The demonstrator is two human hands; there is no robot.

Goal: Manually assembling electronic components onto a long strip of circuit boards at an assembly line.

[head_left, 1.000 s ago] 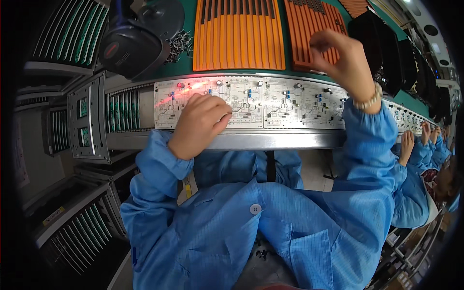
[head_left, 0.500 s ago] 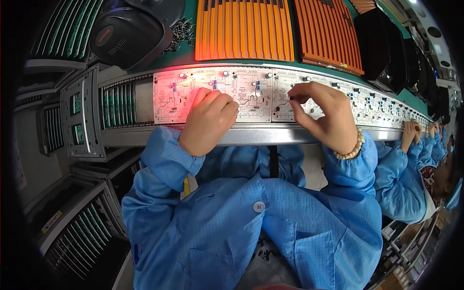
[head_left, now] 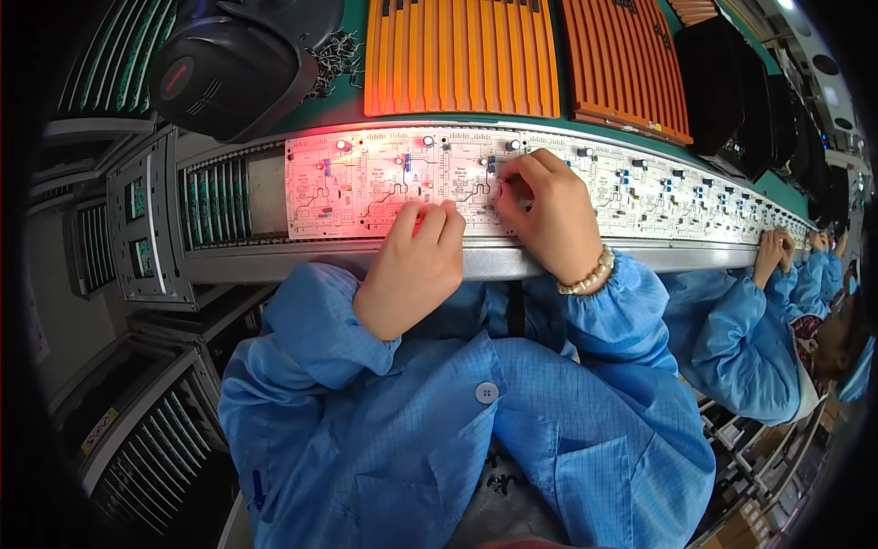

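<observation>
A row of white circuit boards [head_left: 471,206] lies along the metal rail in front of me, with small upright capacitors and blue parts on it. Over the near edge of the boards is my left hand [head_left: 416,261], its fingers curled together; whatever is at the tips is hidden. To its right, my right hand [head_left: 556,220] is closed in a pinch above a board, thumb and forefinger close to its surface. What they hold, if anything, is too small to name. A beaded band [head_left: 590,274] circles my right wrist.
Behind the boards stand an orange ribbed tray [head_left: 462,64] and a red-brown one [head_left: 626,69]. A black bin [head_left: 229,78] with loose black parts [head_left: 337,64] is at back left. Board racks [head_left: 151,439] stand left. Co-workers' hands [head_left: 776,256] work farther right along the rail.
My right hand has moved left along the boards, nearer my left hand. My left hand has drawn back toward me and slightly right, uncovering part of the left boards.
</observation>
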